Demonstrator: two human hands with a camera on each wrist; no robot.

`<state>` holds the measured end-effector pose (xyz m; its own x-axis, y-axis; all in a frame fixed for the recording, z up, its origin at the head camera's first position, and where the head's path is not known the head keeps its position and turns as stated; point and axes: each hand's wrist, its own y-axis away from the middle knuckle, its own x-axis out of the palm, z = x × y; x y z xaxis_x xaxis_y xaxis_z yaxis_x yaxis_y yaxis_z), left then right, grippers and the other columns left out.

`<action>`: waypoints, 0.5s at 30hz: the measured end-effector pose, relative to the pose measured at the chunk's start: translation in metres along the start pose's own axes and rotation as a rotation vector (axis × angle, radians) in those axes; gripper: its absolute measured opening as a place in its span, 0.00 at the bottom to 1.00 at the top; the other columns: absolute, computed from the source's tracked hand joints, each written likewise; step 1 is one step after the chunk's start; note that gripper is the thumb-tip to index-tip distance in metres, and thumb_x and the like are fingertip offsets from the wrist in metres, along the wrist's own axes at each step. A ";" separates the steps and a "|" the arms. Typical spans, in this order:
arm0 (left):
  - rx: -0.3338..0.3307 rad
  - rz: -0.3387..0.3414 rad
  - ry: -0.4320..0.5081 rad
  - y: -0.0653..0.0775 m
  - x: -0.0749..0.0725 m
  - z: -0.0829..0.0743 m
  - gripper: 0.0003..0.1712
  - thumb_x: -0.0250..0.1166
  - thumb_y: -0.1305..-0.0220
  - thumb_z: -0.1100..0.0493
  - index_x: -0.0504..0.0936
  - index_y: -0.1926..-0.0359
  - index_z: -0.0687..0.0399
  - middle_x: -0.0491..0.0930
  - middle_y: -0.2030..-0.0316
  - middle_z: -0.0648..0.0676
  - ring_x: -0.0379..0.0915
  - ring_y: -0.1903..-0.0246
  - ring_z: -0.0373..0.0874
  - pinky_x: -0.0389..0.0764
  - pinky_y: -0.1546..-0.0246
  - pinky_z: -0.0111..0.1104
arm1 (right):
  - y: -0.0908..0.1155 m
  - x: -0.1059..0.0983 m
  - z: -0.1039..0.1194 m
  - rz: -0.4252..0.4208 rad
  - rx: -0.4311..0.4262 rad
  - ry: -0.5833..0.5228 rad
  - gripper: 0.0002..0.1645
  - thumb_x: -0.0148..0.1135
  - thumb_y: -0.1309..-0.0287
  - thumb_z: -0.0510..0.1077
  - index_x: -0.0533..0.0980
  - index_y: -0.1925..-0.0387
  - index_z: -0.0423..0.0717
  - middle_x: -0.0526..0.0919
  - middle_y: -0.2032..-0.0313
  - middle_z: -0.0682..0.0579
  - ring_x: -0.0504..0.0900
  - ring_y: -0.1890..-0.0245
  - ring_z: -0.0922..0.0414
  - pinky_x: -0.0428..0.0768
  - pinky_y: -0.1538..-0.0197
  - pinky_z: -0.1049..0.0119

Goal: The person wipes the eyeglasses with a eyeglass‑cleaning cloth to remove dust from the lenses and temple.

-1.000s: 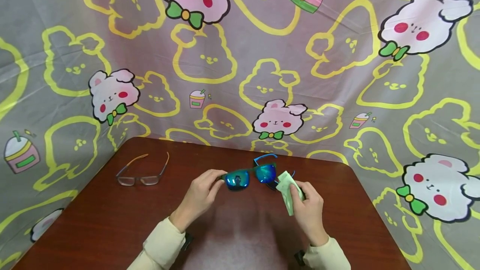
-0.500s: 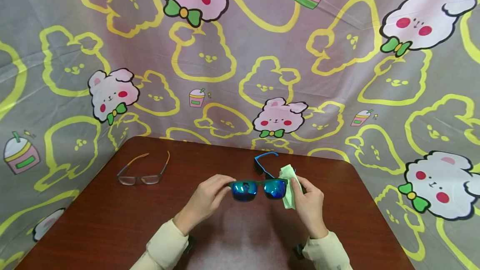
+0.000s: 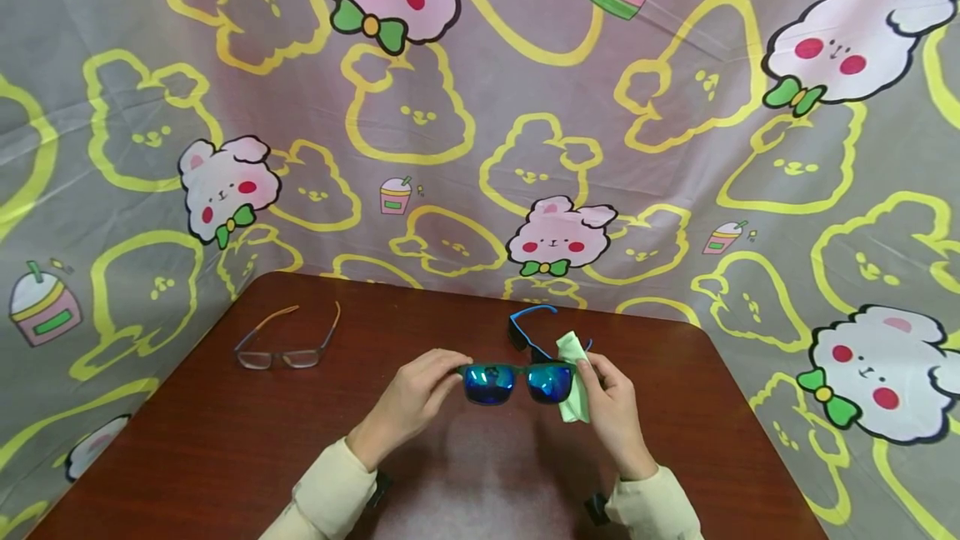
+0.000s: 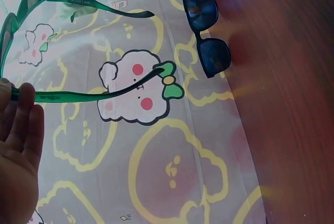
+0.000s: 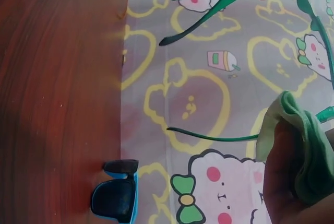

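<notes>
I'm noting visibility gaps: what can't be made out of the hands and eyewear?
Head: blue-armed sunglasses, partly hidden by the green cloth.
Left wrist: left hand, cut by the left edge; lettering on held sunglasses, too small.
Right wrist: right hand, cut by the bottom edge.

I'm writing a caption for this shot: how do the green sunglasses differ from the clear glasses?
Lenses: the green sunglasses have blue mirrored ones; the clear glasses have see-through ones.
Arms: the green sunglasses' are green with dark tips; the clear glasses' have orange ends.
Place: the left hand holds the green sunglasses; the clear glasses rest on the table.
Both have their arms unfolded.
</notes>
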<state>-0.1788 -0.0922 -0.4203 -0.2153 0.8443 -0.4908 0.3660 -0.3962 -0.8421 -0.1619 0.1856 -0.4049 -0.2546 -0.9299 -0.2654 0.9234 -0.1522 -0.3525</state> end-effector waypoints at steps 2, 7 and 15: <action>0.009 -0.005 0.009 0.000 0.001 0.000 0.14 0.52 0.29 0.58 0.79 0.53 0.62 0.80 0.57 0.53 0.76 0.56 0.44 0.75 0.53 0.31 | -0.002 0.000 -0.007 -0.001 -0.002 -0.021 0.11 0.55 0.34 0.40 0.80 0.59 0.39 0.79 0.73 0.51 0.75 0.78 0.59 0.75 0.77 0.68; 0.021 -0.002 0.007 0.001 0.001 0.000 0.13 0.54 0.30 0.57 0.80 0.54 0.59 0.76 0.57 0.53 0.76 0.60 0.42 0.76 0.59 0.26 | -0.002 0.001 -0.010 -0.018 -0.053 -0.039 0.11 0.55 0.34 0.40 0.80 0.59 0.38 0.80 0.71 0.51 0.76 0.77 0.60 0.75 0.76 0.68; 0.030 0.012 -0.013 0.003 0.002 0.002 0.12 0.59 0.33 0.60 0.81 0.52 0.57 0.75 0.67 0.48 0.68 0.75 0.33 0.70 0.72 0.20 | 0.000 0.000 -0.005 -0.038 -0.025 -0.042 0.10 0.55 0.34 0.38 0.80 0.57 0.38 0.80 0.69 0.52 0.76 0.75 0.60 0.75 0.75 0.69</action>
<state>-0.1797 -0.0926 -0.4238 -0.2229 0.8345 -0.5039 0.3409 -0.4175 -0.8423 -0.1629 0.1871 -0.4093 -0.2769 -0.9369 -0.2133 0.9054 -0.1800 -0.3845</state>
